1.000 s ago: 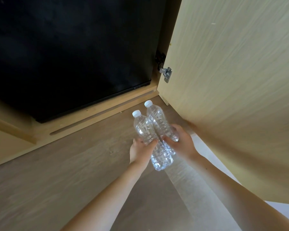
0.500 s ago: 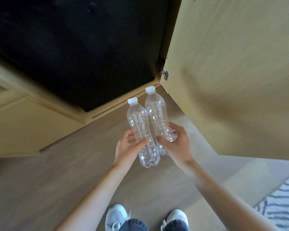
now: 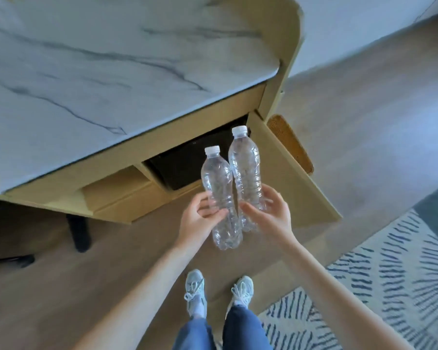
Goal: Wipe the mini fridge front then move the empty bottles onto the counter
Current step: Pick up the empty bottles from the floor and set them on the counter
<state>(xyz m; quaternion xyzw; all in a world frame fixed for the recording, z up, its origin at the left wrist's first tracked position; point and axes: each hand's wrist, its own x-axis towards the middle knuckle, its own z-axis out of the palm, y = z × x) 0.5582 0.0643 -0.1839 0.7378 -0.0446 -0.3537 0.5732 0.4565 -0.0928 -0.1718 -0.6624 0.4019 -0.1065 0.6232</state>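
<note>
You hold two clear plastic bottles side by side in the air, caps pointing away from you, their sides touching. The left bottle [image 3: 219, 195] sits in your left hand [image 3: 197, 221], whose fingers [image 3: 213, 214] curl around its lower half and pinch it against the thumb. The right bottle [image 3: 245, 178] is in your right hand [image 3: 271, 215], with the fingers [image 3: 268, 195] wrapped behind it and the thumb pressed across its front. Both have white caps and look empty (nothing visible inside but crinkled plastic).

The bottles hover above the wooden floor [image 3: 86, 286], in front of the cabinet and below the level of the table [image 3: 112, 59], a marble-patterned top with grey veins that fills the upper left. Under that top, the dark front of the mini fridge [image 3: 185, 168] shows in the open cabinet recess. The cabinet door [image 3: 296, 173] stands swung open just to the right of the bottles.

Below your hands, your two light sneakers [image 3: 195, 291] stand on the floor, with blue jeans above them. A striped rug [image 3: 389, 286] lies to the right.
</note>
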